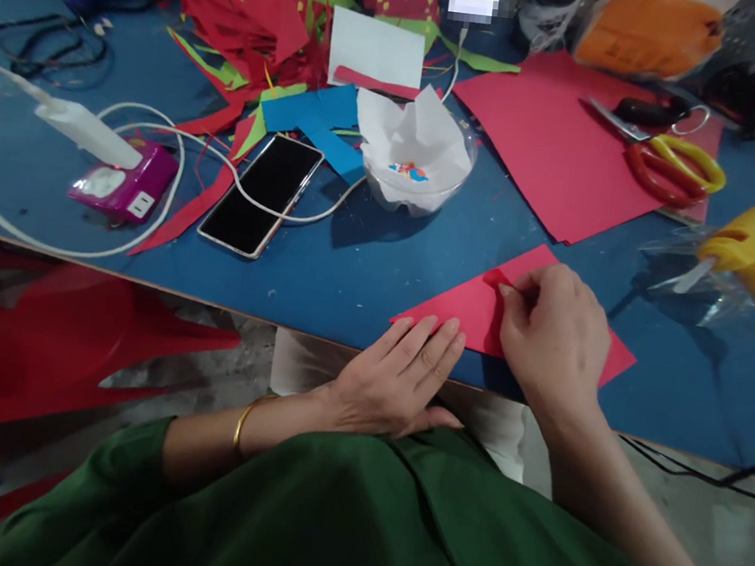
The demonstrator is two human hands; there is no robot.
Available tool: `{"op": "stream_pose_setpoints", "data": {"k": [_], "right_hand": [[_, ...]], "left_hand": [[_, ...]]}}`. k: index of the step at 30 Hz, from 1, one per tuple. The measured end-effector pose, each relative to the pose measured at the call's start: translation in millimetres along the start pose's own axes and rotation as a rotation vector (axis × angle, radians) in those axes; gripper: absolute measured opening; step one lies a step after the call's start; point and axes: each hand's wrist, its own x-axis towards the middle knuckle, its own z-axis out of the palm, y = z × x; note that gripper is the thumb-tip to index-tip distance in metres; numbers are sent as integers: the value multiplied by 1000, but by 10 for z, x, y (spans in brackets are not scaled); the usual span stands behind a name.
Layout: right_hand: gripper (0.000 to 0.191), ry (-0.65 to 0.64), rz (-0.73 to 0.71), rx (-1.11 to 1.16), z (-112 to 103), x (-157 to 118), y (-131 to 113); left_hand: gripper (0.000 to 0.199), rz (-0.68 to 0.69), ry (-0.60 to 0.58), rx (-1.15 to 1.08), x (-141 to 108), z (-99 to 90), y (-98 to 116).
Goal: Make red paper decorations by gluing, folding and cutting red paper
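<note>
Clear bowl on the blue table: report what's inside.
Inside the bowl is white paper, its corners sticking up, with small red and blue bits lying on it. Whatever is beneath the paper is covered and cannot be seen.

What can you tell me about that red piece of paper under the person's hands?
The red paper looks thin, matte and plain, and its visible outline is roughly triangular, as if folded, with pointed corners to the left and right. It lies flat on the blue table, close to the near edge. The left hand rests its fingertips on the left part; the right hand covers much of the right. A darker patch shows by the right thumb; whether fold or shadow, I can't tell.
</note>
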Motion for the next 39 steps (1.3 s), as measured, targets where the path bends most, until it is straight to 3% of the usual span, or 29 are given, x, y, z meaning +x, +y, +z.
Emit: {"op": "stream_pose_setpoints", "data": {"k": [5,11,26,39], "right_hand": [[13,17,5,14,15,-1,18],[15,-30,29,32,5,21,-1],[7,-11,35,79,13,39,-47],[7,-11,57,196,36,89,24]], "left_hand": [[73,1,-1,1,-6,-4,-31],[85,-16,-11,-44,25,-3,-71],[72,-34,36,10,89,20,-97],[73,-42,-31,41,121,-27,-73]]}}
